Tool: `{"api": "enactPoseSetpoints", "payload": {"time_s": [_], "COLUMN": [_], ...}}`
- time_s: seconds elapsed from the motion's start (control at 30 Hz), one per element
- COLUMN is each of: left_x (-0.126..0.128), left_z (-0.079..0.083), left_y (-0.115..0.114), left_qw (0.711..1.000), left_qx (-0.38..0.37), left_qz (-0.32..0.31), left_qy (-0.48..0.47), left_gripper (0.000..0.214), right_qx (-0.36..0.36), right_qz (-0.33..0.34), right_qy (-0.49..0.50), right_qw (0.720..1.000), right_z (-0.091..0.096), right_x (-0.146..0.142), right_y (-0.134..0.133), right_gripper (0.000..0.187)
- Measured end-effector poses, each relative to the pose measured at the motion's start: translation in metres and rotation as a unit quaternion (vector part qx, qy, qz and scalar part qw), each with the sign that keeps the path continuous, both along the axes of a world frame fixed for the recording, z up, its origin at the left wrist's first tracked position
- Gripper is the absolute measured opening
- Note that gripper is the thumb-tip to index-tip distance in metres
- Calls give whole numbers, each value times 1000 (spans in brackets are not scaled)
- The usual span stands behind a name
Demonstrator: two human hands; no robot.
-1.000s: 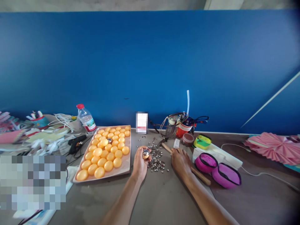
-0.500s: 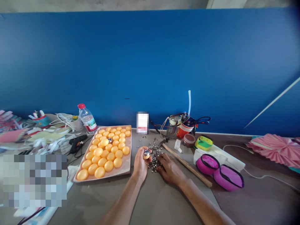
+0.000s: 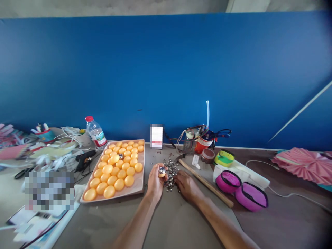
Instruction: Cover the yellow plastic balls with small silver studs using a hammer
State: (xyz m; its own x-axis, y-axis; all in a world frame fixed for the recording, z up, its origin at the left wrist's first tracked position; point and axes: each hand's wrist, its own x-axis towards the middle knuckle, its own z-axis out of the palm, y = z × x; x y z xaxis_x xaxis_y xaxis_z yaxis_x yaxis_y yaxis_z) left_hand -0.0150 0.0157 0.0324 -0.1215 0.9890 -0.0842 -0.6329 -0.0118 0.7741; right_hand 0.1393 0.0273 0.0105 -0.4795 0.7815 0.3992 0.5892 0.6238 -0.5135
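Left hand (image 3: pixel 155 181): curled around a glossy orange ball with a shiny silver patch on top (image 3: pixel 162 173), just off the right edge of the tray; the silver side faces up, probably so that it stays within sight and reach of the other hand.
Right hand (image 3: pixel 188 185): palm down, fingertips at the right side of the pile; whether they pinch a piece, I cannot tell.
Silver pile: small round metallic studs (image 3: pixel 169 178), loose on the grey tabletop (image 3: pixel 168 224) between the hands, a spot that seems chosen for short reaches.
Tray: a pale, shallow, rectangular tray (image 3: pixel 137 186) with its right edge near the left hand; its raised rim likely stops the plain orange balls (image 3: pixel 119 184) rolling off. One silver-covered ball (image 3: pixel 121 156) sits among them, towards the far edge.
Wooden handle: a long, pale brown wooden tool handle (image 3: pixel 207 183) slanting past the right hand, seemingly set aside yet close by.
Far edge: a clear plastic bottle with a red cap (image 3: pixel 96 133) stands by the tray's far left corner, perhaps to leave the middle free.
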Motion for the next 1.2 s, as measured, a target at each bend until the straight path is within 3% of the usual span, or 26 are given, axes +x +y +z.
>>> {"api": "enactPoseSetpoints", "payload": {"time_s": [0.2, 0.37, 0.73, 0.93, 1.13, 1.2], "left_x": [0, 0, 0, 0, 2, 2], "left_z": [0, 0, 2, 6, 6, 4], "left_y": [0, 0, -2, -2, -1, -1], "left_qw": [1000, 1000, 1000, 995, 988, 986], "left_qx": [0, -1, 7, -7, 3, 7], "left_qz": [-4, -2, -18, -54, -73, -79], "left_qy": [-7, -6, -24, -84, -133, -145], "left_gripper": [29, 27, 26, 27, 26, 29], "right_qx": [-9, -5, -2, -46, -75, -116], "right_qz": [43, 27, 9, -54, -43, -50], "right_qy": [-50, -50, 96, 135, 206, 239], "right_qw": [998, 998, 995, 988, 975, 963], "right_z": [14, 8, 2, 2, 6, 7], "right_x": [-3, -6, -2, 2, -3, -5], "right_y": [-11, -10, -5, -6, -5, -5], "right_gripper": [21, 20, 17, 12, 19, 18]}}
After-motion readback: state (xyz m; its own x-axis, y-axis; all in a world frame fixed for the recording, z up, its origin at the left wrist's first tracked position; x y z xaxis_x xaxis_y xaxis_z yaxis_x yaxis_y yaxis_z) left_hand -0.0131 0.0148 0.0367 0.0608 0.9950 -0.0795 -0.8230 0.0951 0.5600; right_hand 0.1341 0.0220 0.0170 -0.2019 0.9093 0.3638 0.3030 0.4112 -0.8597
